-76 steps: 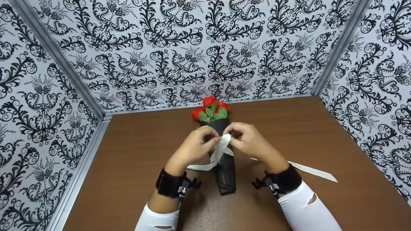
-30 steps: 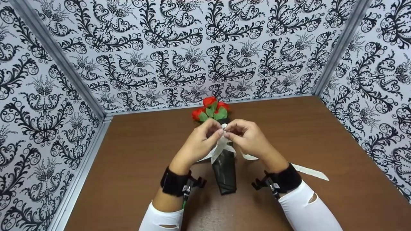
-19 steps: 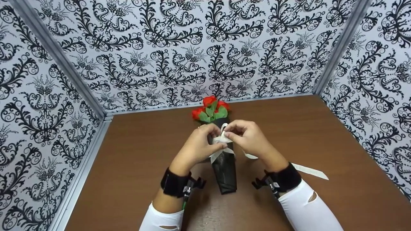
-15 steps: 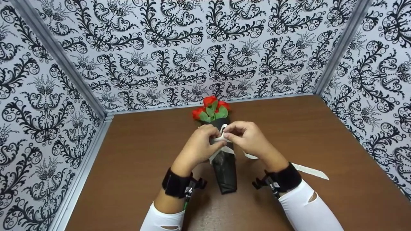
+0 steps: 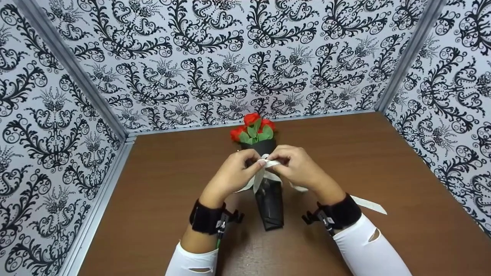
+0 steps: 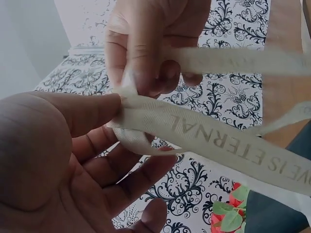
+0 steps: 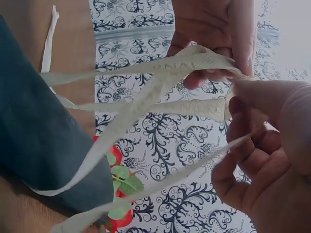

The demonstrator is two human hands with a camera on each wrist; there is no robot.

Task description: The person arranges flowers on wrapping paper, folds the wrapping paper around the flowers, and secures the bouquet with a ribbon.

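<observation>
In the head view, a bouquet of red roses [image 5: 251, 119] with green leaves lies on the table in a black wrapper [image 5: 269, 209]. A cream ribbon [image 5: 259, 180] goes around the wrapper; the left wrist view shows "IS ETERNAL" printed on the ribbon [image 6: 218, 141]. Above the wrapper, my left hand [image 5: 232, 172] pinches the ribbon between thumb and fingers, its other fingers spread beneath. Close beside it, my right hand [image 5: 301, 166] pinches a folded part of the ribbon [image 7: 194, 60]. A small loop stands between the fingertips. Fingers partly hide how the strands cross.
One ribbon tail [image 5: 370, 205] lies on the brown table [image 5: 172, 184] beyond my right wrist. Patterned panels [image 5: 215, 57] enclose the table's back and sides. Black straps [image 5: 209, 217] with camera mounts sit on both wrists.
The left fingers have shifted on the ribbon, drawing the loop lower and smaller between the hands. The right-hand tail has slid left along the table. The bouquet has stayed in place.
</observation>
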